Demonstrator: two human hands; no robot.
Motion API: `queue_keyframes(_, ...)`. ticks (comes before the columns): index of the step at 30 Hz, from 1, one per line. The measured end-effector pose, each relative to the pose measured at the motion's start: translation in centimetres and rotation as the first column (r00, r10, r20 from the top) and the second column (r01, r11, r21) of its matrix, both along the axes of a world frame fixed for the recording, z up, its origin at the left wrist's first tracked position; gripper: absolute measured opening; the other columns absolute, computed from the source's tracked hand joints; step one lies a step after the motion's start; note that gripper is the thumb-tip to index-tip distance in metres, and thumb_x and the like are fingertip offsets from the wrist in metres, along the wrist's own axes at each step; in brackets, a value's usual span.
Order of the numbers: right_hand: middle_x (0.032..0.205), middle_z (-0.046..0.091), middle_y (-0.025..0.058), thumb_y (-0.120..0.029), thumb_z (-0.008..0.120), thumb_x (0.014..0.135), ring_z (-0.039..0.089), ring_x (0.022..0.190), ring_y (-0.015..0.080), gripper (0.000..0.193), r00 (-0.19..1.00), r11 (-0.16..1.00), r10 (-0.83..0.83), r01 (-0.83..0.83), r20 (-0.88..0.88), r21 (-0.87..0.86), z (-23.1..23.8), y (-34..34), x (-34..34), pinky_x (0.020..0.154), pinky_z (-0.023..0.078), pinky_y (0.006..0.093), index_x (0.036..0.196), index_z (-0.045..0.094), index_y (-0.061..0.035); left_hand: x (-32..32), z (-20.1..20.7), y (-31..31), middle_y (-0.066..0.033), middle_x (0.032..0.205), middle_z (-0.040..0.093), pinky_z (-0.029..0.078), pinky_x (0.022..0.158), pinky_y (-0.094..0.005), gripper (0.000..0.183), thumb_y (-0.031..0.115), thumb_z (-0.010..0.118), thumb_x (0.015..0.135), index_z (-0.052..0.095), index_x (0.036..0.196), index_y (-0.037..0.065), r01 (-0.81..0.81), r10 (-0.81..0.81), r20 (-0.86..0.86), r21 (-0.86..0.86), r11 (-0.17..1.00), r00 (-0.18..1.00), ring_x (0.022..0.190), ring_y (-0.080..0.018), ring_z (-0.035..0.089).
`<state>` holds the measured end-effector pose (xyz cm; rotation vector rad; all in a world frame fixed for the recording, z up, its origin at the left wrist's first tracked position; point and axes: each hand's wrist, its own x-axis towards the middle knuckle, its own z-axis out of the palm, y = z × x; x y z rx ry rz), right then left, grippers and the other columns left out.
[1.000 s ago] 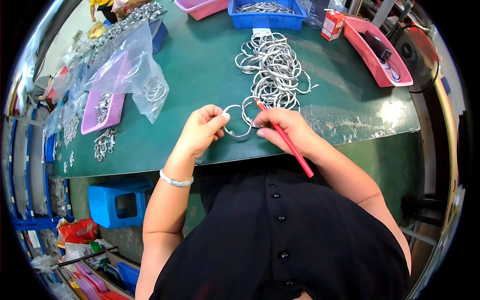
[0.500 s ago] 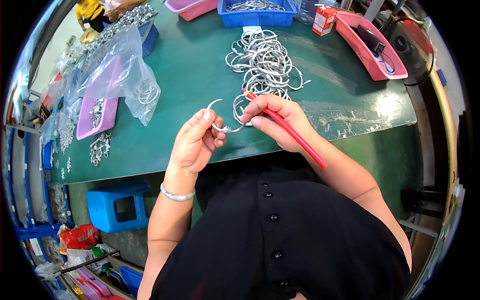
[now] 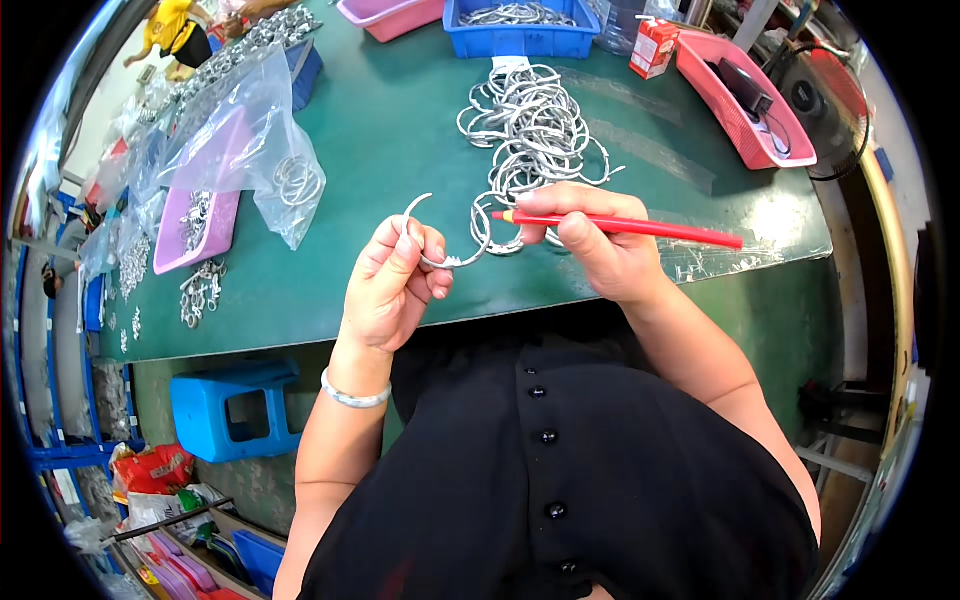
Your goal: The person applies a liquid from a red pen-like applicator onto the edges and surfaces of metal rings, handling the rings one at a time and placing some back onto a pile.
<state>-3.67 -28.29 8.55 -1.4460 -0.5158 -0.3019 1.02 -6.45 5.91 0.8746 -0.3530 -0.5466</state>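
My left hand (image 3: 385, 285) pinches an open silver bangle (image 3: 468, 263) between thumb and fingers, just over the table's near edge. A small whitish bit shows on the bangle's lower curve. In my right hand (image 3: 618, 258) is a red pencil (image 3: 685, 232), its yellowish tip pointing left toward the bangle but apart from it. A heap of silver bangles (image 3: 535, 125) lies on the green table (image 3: 400, 130) just beyond my hands. Part of the heap's near end is hidden behind my right hand.
A blue bin (image 3: 520, 40) of metal pieces and a pink basket (image 3: 715, 100) stand at the back. To the left are a clear plastic bag (image 3: 265, 150), a pink tray (image 3: 215, 225) and small metal parts. A blue stool (image 3: 190, 415) stands below; a fan (image 3: 805, 95) is at far right.
My right hand has drawn slightly right, away from the bangle, and the pencil has swung from steeply slanted to nearly level. The left hand still holds the bangle in much the same place.
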Motion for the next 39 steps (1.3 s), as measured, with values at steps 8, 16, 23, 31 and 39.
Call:
queue_keyframes(8,0.069,0.056,0.0030,-0.014,0.057,0.084,0.052,0.061,0.0082,0.016,0.996,1.000,-0.005,0.005,-0.094,-0.007,1.3,1.2,-0.1,0.054,0.041,0.0218,0.075,0.056,-0.0005,-0.1,0.0,-0.3,-0.0046,0.079,0.050,0.043,0.056,-0.0231,0.014,0.021,0.044,0.092,0.044,0.089,0.008,0.030,-0.030,-0.009,-0.023,0.999,1.000,0.065,-0.0129,0.053)
queue_keyframes(16,0.064,0.057,0.0044,-0.002,0.061,0.076,0.055,0.064,0.0149,0.009,0.999,0.967,-0.019,0.025,0.028,-0.255,0.7,1.7,0.5,0.081,0.045,0.0361,0.070,0.054,-0.0013,-0.5,0.5,-0.6,-0.0042,0.078,0.050,0.043,0.055,-0.0223,0.014,0.021,0.044,0.092,0.045,0.089,0.007,0.031,-0.034,-0.079,-0.028,0.999,0.996,0.064,-0.0122,0.054)
queue_keyframes(23,0.063,0.055,0.0059,-0.001,0.062,0.074,0.055,0.062,0.0166,0.009,0.993,0.955,-0.017,0.050,0.113,-0.291,0.7,1.9,0.6,0.079,0.046,0.0368,0.071,0.054,-0.0006,-0.8,0.9,-0.7,-0.0044,0.077,0.054,0.044,0.055,-0.0222,0.014,0.021,0.046,0.091,0.048,0.087,0.007,-0.003,0.001,-0.097,-0.021,1.000,0.995,0.061,-0.0121,0.053)
queue_keyframes(31,0.065,0.054,0.0071,-0.008,0.066,0.073,0.053,0.059,0.0196,0.015,0.962,0.942,-0.032,0.120,0.272,-0.313,0.3,2.1,0.9,0.054,0.041,0.0295,0.070,0.053,-0.0033,-0.9,0.9,-0.6,-0.0045,0.078,0.053,0.044,0.054,-0.0218,0.014,0.021,0.046,0.091,0.047,0.088,0.007,0.002,-0.003,-0.061,-0.006,1.000,0.998,0.061,-0.0125,0.054)
queue_keyframes(39,0.067,0.055,0.0067,-0.008,0.066,0.074,0.053,0.059,0.0187,0.014,0.973,0.958,-0.047,0.108,0.225,-0.265,0.2,2.2,0.9,0.054,0.041,0.0291,0.071,0.053,-0.0031,-0.9,0.8,-0.6,-0.0042,0.077,0.054,0.044,0.053,-0.0212,0.013,0.021,0.047,0.091,0.047,0.087,0.008,-0.006,0.005,-0.046,-0.011,1.000,0.999,0.060,-0.0125,0.055)
